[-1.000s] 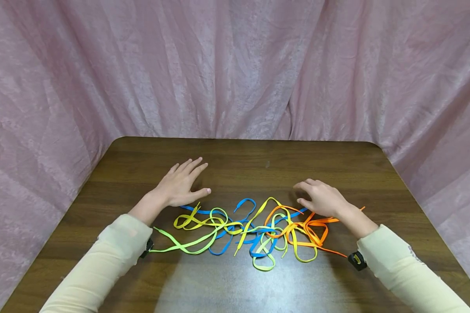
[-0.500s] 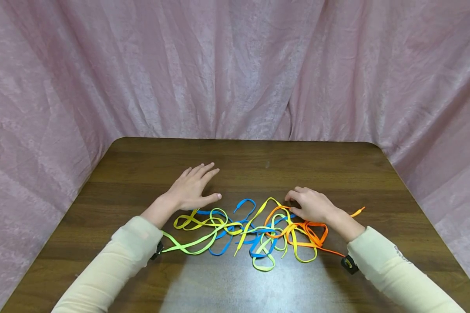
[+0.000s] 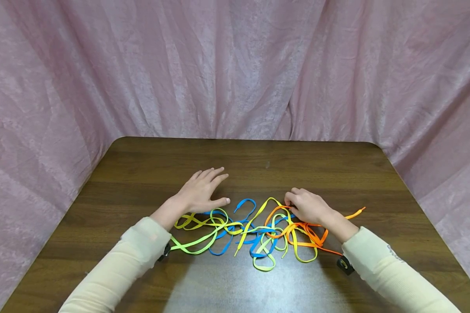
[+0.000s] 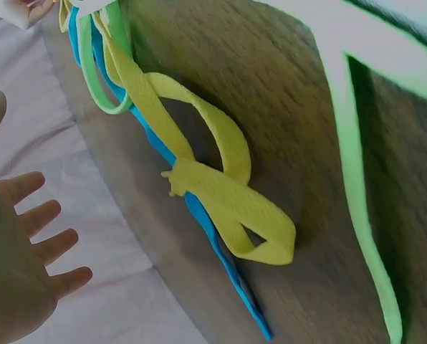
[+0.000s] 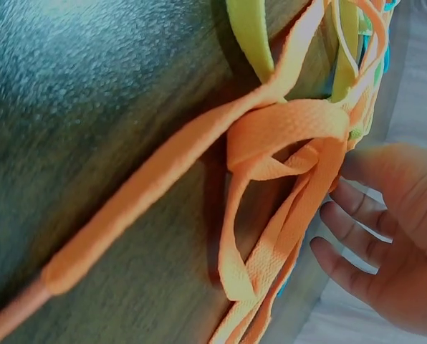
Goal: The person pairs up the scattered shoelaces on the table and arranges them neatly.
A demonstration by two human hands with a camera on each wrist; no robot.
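Note:
Flat shoelaces in several colours lie tangled across the wooden table (image 3: 235, 165): a yellow shoelace (image 3: 206, 223), a light green shoelace (image 3: 197, 251), a blue shoelace (image 3: 221, 252) and an orange shoelace (image 3: 317, 239). My left hand (image 3: 201, 191) hovers over the far left side of the tangle, fingers spread and holding nothing. In the left wrist view its fingertips (image 4: 74, 279) are apart from the laces. My right hand (image 3: 307, 205) reaches over the right side; its thumb and index finger pinch at the orange shoelace's upper loop. Its other fingers (image 5: 342, 265) are loosely bent beside the orange strands.
A pink curtain (image 3: 235, 65) hangs behind and on both sides of the table. Bright light reflects off the near middle of the tabletop. A dark wrist camera (image 3: 344, 265) sits under my right cuff.
My left hand has moved right and slightly nearer, still spread. My right hand has moved left and down, and its fingers have curled in at the orange shoelace. The laces lie nearly unchanged.

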